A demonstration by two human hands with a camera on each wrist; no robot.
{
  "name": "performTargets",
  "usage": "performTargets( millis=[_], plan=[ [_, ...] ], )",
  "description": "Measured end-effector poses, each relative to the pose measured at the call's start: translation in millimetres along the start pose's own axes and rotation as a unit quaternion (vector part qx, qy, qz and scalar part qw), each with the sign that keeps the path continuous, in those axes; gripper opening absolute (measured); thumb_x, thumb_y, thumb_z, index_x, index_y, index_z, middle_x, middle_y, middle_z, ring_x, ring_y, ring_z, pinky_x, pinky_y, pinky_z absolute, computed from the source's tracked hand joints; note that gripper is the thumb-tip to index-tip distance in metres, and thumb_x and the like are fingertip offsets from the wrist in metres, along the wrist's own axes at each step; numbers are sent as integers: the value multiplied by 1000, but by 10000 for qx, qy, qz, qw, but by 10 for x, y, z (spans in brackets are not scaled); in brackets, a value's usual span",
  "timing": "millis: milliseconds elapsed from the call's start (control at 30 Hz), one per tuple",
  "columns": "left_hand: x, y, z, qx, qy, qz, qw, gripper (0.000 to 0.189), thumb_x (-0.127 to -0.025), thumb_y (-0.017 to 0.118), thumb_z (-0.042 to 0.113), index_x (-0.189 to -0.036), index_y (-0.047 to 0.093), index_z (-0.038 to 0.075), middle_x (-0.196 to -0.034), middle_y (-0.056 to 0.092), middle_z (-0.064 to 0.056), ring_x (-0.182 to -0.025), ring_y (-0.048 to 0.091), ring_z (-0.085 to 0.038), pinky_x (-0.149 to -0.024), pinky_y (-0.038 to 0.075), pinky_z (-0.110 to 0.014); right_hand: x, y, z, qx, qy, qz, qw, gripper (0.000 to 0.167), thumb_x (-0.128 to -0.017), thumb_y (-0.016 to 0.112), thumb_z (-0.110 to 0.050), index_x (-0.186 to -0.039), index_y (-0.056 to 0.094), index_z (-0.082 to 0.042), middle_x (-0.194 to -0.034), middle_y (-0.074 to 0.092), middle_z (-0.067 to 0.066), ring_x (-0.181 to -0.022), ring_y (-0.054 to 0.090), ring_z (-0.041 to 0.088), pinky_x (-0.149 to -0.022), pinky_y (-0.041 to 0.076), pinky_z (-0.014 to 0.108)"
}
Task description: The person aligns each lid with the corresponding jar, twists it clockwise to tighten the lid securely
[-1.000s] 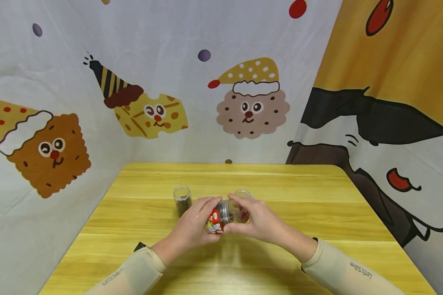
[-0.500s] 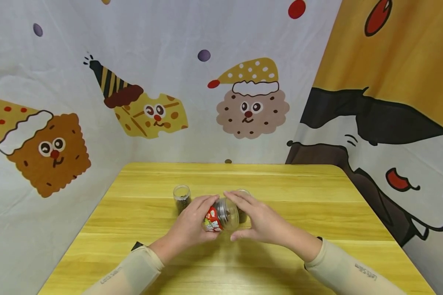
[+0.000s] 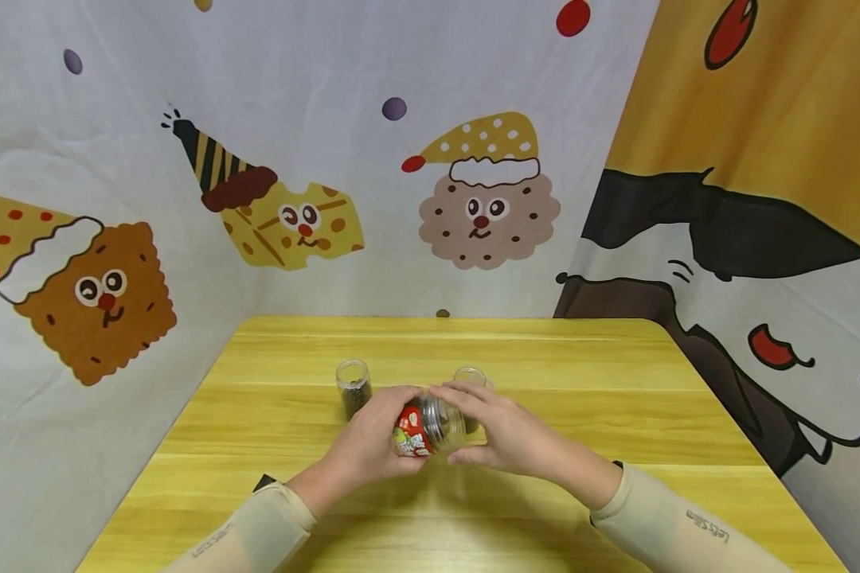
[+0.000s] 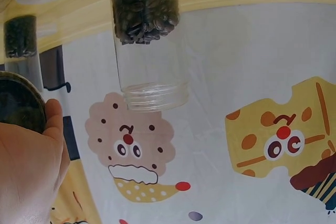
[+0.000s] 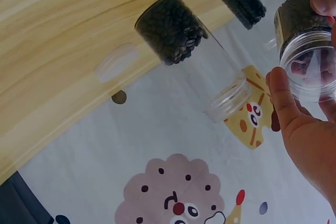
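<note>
The red-labelled jar point(image 3: 410, 436) was tipped onto its side between the two hands, above the middle of the wooden counter point(image 3: 559, 517), its ridged, clear end point(image 3: 453, 426) pointing toward the person's right. The left hand point(image 3: 361, 438) had the labelled body in a close grip, fingers curled over the top and thumb underneath. The right hand point(image 3: 512, 434) arched around the clear end in a loose, wide grip, fingers stretched over the top and thumb spread below; how firmly they touched it could not be told. Just beyond the left hand a tall bean jar point(image 3: 354, 391) stood upright, part filled with dark beans, and a second bean jar point(image 3: 469, 376) stood behind the right hand, partly hidden by it. In the right wrist view, a clear disc point(image 5: 115, 62) lay near this second one. Pale sleeves point(image 3: 670, 513) covered both forearms. Behind the counter hung a white cloth point(image 3: 315, 64) printed with a smiling cheese point(image 3: 290, 227) and biscuits point(image 3: 490, 223).
</note>
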State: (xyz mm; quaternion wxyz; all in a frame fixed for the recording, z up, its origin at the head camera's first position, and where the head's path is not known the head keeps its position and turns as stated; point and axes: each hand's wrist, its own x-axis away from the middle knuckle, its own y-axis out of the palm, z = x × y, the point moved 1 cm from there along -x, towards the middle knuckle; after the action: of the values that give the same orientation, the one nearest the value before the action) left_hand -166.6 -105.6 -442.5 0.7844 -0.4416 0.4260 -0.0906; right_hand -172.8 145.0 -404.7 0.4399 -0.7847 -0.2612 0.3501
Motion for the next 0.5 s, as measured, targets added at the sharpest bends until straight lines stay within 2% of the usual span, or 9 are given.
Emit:
performTargets(
  millis=[267,500],
  plan=[
    [15,-18,-2,31,121,64,9999,101,-58,106,25,-141,54,2,-133,67,-10,-120,67,-23,-104,63,-37,-3,10,9,-157,-72,68,9998,96,-82,93,-36,-162,45,-17,-157,58,14,-136,64,33,-107,62,44],
    [23,-11,-1,94,85,81,9999,101,-58,106,25,-142,55,3,-134,67,-9,-121,67,-23,-103,63,-37,-1,18,19,-468,18,68,9989,94,-84,91,-41,-162,46,-13,-152,61,16,-118,72,26,-96,66,40]
  ],
)
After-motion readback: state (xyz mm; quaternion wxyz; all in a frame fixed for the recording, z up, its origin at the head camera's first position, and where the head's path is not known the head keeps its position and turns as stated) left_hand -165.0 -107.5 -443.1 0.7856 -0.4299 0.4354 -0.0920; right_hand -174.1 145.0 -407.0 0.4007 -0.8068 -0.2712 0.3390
